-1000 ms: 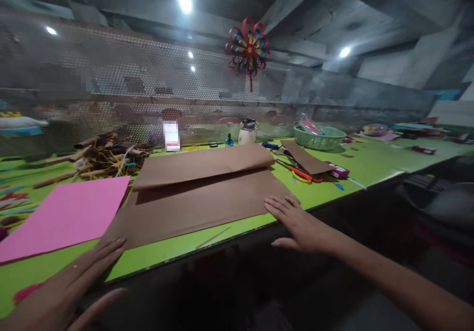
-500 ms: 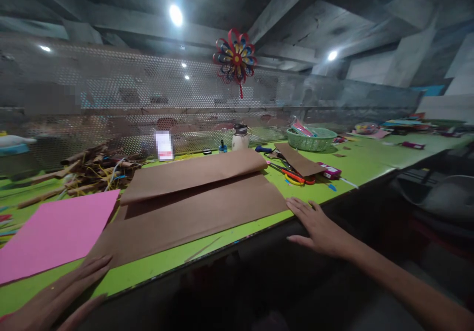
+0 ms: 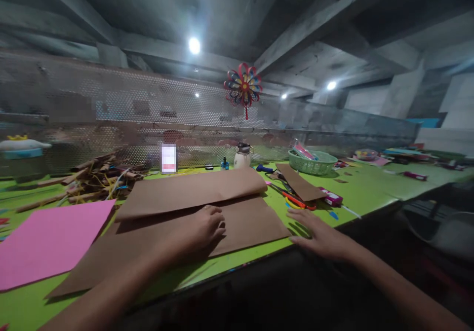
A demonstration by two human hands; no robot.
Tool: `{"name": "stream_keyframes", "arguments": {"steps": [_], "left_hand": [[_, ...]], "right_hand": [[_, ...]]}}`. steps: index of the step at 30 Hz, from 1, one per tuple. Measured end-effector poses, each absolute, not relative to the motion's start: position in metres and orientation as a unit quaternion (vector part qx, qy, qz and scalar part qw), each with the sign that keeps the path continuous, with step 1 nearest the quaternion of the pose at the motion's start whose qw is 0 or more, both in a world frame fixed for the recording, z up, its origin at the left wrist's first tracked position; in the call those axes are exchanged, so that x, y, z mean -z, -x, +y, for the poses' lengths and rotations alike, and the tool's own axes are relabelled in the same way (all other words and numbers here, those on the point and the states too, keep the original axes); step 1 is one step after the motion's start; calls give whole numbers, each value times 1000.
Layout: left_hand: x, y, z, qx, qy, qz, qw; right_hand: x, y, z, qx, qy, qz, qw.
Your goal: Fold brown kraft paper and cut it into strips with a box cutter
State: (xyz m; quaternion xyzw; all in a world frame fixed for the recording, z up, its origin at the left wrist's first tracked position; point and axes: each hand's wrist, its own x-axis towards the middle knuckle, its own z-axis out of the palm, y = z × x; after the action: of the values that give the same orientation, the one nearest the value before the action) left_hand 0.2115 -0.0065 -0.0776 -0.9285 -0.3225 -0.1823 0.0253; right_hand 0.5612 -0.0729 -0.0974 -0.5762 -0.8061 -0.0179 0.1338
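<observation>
I can read no words or numbers here. Of 2 marked things, the upright white panel (image 3: 169, 157) (blurred into blocks, reddish low down) is illegible to me, and the pale label (image 3: 329, 193) on the purple box (image 3: 337, 201) is too small.

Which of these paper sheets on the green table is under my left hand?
The large brown sheet in the middle is under your left hand; the pink sheet lies further left, and the small brown piece is by the scissors.
</observation>
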Motion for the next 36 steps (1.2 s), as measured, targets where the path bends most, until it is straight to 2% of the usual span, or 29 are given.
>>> {"name": "stream_keyframes", "arguments": {"steps": [5, 13, 21, 27, 36], "left_hand": [[117, -215, 20, 165, 916, -363, 32], [117, -217, 13, 164, 912, -376, 3], [117, -217, 13, 195, 911, -363, -4], [115, -218, 11, 205, 908, -365, -6], [112, -219, 11, 191, 914, -358, 29]], "right_hand": [[72, -574, 6, 104, 630, -763, 101], [99, -592, 62, 138, 706, -692, 67], [99, -601, 34, 131, 665, -730, 88], [107, -609, -6, 29, 550, -822, 145], [103, -623, -43, -40, 550, -813, 189]]}}
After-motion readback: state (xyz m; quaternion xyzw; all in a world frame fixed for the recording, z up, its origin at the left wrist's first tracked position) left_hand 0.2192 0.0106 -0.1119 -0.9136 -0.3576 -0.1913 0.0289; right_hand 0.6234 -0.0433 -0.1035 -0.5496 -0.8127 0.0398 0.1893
